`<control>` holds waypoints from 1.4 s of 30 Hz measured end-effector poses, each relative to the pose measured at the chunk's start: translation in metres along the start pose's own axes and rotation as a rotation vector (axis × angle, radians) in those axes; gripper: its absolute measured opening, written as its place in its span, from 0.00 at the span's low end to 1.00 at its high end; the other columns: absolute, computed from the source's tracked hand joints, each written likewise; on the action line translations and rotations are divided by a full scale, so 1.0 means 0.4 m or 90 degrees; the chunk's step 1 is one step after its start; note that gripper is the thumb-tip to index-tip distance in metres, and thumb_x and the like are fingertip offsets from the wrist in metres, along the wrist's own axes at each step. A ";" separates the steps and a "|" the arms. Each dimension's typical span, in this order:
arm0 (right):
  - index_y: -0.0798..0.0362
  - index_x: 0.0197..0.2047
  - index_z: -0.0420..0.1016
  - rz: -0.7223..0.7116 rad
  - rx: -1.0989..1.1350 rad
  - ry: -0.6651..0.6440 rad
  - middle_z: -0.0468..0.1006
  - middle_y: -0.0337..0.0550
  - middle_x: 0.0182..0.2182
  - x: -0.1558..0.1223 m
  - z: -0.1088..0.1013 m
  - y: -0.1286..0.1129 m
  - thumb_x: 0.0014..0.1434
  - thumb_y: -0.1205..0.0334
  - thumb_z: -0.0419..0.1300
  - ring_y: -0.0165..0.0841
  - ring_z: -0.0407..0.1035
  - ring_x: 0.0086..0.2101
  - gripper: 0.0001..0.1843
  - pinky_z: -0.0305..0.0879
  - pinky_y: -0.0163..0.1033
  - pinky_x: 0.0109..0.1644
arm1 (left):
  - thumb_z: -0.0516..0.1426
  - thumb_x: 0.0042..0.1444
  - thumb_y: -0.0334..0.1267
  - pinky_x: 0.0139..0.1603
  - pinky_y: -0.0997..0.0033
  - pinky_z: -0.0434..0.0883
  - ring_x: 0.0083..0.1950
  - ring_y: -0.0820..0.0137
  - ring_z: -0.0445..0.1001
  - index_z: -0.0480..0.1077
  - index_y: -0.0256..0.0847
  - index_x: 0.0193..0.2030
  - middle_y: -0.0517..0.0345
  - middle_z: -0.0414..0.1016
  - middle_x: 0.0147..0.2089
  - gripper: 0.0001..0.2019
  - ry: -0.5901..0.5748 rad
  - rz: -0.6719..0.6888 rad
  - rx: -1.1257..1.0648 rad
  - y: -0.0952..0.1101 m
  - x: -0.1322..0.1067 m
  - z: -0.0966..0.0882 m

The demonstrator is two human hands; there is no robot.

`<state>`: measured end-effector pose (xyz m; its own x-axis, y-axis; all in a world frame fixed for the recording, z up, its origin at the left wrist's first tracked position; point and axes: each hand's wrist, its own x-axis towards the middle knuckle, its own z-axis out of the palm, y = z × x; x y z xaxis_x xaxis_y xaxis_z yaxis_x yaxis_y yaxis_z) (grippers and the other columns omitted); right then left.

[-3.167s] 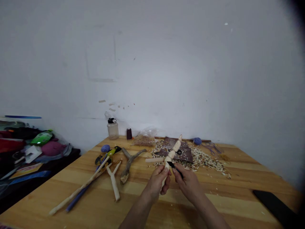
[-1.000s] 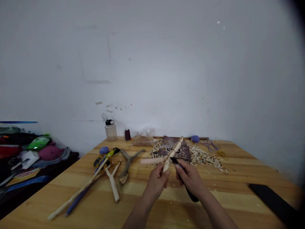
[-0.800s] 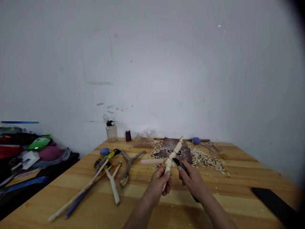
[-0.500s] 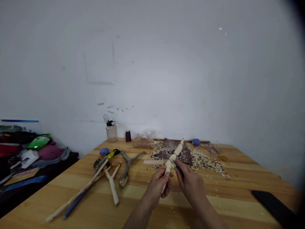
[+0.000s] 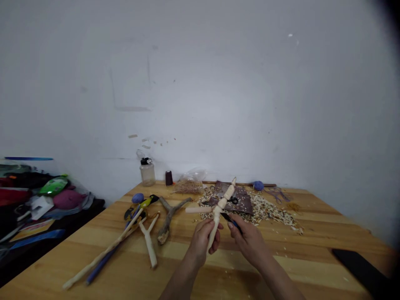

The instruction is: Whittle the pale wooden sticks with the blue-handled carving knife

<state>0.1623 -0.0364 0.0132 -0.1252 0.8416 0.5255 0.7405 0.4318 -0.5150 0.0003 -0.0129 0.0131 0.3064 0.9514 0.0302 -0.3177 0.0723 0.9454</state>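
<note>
Left hand [image 5: 200, 241] closed around a carved pale wooden stick [image 5: 222, 201], knobbed end rising above the fist, right hand [image 5: 249, 242] gripping a black-bladed carving knife [image 5: 229, 219], blade tip just beside the stick

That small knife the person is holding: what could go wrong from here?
The knife in the right hand sits very close to the left hand, which grips the carved wooden stick, so a slip could perhaps nick that hand. The stick's narrow carved necks might also snap if pressed too hard.
</note>
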 end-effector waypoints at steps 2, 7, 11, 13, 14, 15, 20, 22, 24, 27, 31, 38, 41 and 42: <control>0.49 0.48 0.69 0.006 -0.036 0.001 0.77 0.40 0.29 -0.002 -0.006 -0.011 0.64 0.54 0.43 0.32 0.71 0.29 0.18 0.60 0.34 0.30 | 0.53 0.48 0.45 0.09 0.82 0.49 0.11 0.80 0.57 0.69 0.34 0.28 0.65 0.64 0.14 0.13 -0.018 -0.002 -0.009 -0.002 -0.002 0.001; 0.49 0.45 0.69 -0.010 -0.091 -0.003 0.78 0.41 0.31 -0.005 -0.008 -0.027 0.65 0.54 0.42 0.33 0.72 0.30 0.17 0.59 0.34 0.31 | 0.54 0.49 0.45 0.09 0.82 0.48 0.12 0.79 0.61 0.70 0.33 0.27 0.62 0.65 0.15 0.15 -0.046 -0.014 -0.029 -0.002 -0.006 0.003; 0.48 0.44 0.69 -0.020 -0.123 0.006 0.77 0.40 0.29 -0.006 -0.008 -0.029 0.65 0.55 0.42 0.32 0.71 0.28 0.16 0.57 0.34 0.29 | 0.54 0.49 0.47 0.10 0.82 0.46 0.13 0.79 0.61 0.70 0.32 0.27 0.60 0.66 0.17 0.16 -0.061 -0.043 -0.043 -0.001 -0.008 0.004; 0.48 0.44 0.69 -0.027 -0.137 0.010 0.77 0.40 0.29 -0.007 -0.009 -0.032 0.65 0.57 0.42 0.32 0.71 0.28 0.15 0.56 0.33 0.29 | 0.54 0.50 0.48 0.10 0.81 0.46 0.12 0.79 0.60 0.70 0.32 0.29 0.61 0.65 0.17 0.17 -0.088 -0.043 -0.046 -0.004 -0.008 0.003; 0.48 0.44 0.68 -0.030 -0.147 0.011 0.77 0.39 0.29 -0.007 -0.009 -0.034 0.65 0.57 0.43 0.32 0.71 0.28 0.15 0.56 0.33 0.29 | 0.53 0.51 0.49 0.10 0.81 0.46 0.12 0.80 0.59 0.69 0.33 0.29 0.62 0.65 0.17 0.17 -0.099 -0.043 -0.043 -0.005 -0.008 0.003; 0.48 0.44 0.69 -0.030 -0.160 0.013 0.77 0.39 0.28 -0.008 -0.007 -0.035 0.65 0.58 0.43 0.32 0.71 0.27 0.15 0.55 0.33 0.28 | 0.53 0.51 0.51 0.11 0.81 0.45 0.12 0.80 0.58 0.68 0.34 0.30 0.64 0.63 0.17 0.18 -0.108 -0.044 -0.037 -0.007 -0.008 0.003; 0.48 0.42 0.68 -0.002 -0.205 0.047 0.77 0.39 0.28 -0.014 0.011 -0.044 0.65 0.56 0.42 0.32 0.71 0.25 0.15 0.51 0.34 0.26 | 0.51 0.52 0.60 0.14 0.81 0.45 0.14 0.82 0.50 0.61 0.40 0.31 0.71 0.55 0.18 0.21 -0.092 -0.028 0.070 -0.017 -0.010 0.010; 0.47 0.42 0.68 0.008 -0.220 0.049 0.78 0.39 0.30 -0.016 0.018 -0.047 0.66 0.56 0.42 0.31 0.71 0.26 0.15 0.50 0.34 0.26 | 0.47 0.54 0.59 0.16 0.80 0.48 0.15 0.80 0.50 0.59 0.41 0.30 0.70 0.53 0.18 0.20 -0.075 0.017 0.180 -0.018 -0.010 0.012; 0.47 0.43 0.67 0.019 -0.249 0.049 0.78 0.38 0.31 -0.019 0.022 -0.050 0.65 0.57 0.43 0.31 0.71 0.25 0.14 0.49 0.34 0.25 | 0.43 0.59 0.53 0.20 0.76 0.55 0.18 0.76 0.56 0.59 0.41 0.30 0.66 0.57 0.20 0.19 -0.052 0.101 0.355 -0.016 -0.013 0.013; 0.46 0.45 0.67 0.031 -0.295 0.043 0.78 0.38 0.31 -0.020 0.022 -0.053 0.66 0.57 0.43 0.31 0.71 0.24 0.13 0.46 0.35 0.25 | 0.39 0.62 0.42 0.31 0.68 0.63 0.30 0.66 0.69 0.64 0.37 0.35 0.51 0.70 0.29 0.17 -0.002 0.216 0.658 -0.004 -0.022 0.015; 0.46 0.45 0.67 0.037 -0.362 0.028 0.77 0.38 0.29 -0.019 0.020 -0.056 0.66 0.57 0.44 0.31 0.70 0.23 0.12 0.43 0.36 0.24 | 0.40 0.62 0.37 0.34 0.63 0.65 0.36 0.57 0.74 0.66 0.34 0.42 0.44 0.75 0.35 0.16 0.060 0.198 0.938 0.015 -0.038 0.027; 0.49 0.37 0.68 0.037 -0.400 0.029 0.76 0.41 0.28 -0.014 0.030 -0.054 0.64 0.59 0.45 0.32 0.71 0.26 0.12 0.45 0.35 0.25 | 0.42 0.62 0.37 0.36 0.63 0.66 0.38 0.58 0.75 0.69 0.36 0.43 0.46 0.75 0.39 0.15 0.123 0.205 1.032 0.011 -0.046 0.039; 0.50 0.39 0.68 0.030 -0.300 0.011 0.78 0.41 0.28 -0.013 0.035 -0.044 0.64 0.60 0.44 0.31 0.71 0.25 0.12 0.48 0.34 0.26 | 0.48 0.59 0.37 0.37 0.67 0.65 0.38 0.62 0.73 0.69 0.38 0.40 0.48 0.75 0.37 0.10 0.152 0.211 0.863 0.000 -0.034 0.029; 0.50 0.39 0.68 0.018 -0.257 -0.001 0.78 0.40 0.27 -0.013 0.034 -0.041 0.63 0.60 0.45 0.31 0.71 0.25 0.11 0.49 0.34 0.26 | 0.51 0.57 0.37 0.36 0.69 0.64 0.36 0.64 0.72 0.69 0.39 0.37 0.51 0.74 0.34 0.08 0.154 0.210 0.760 -0.004 -0.028 0.025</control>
<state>0.1416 -0.0434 0.0098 -0.1014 0.8517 0.5141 0.9435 0.2461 -0.2217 0.0064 -0.0267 0.0144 0.1557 0.9120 0.3795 0.6973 -0.3736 0.6117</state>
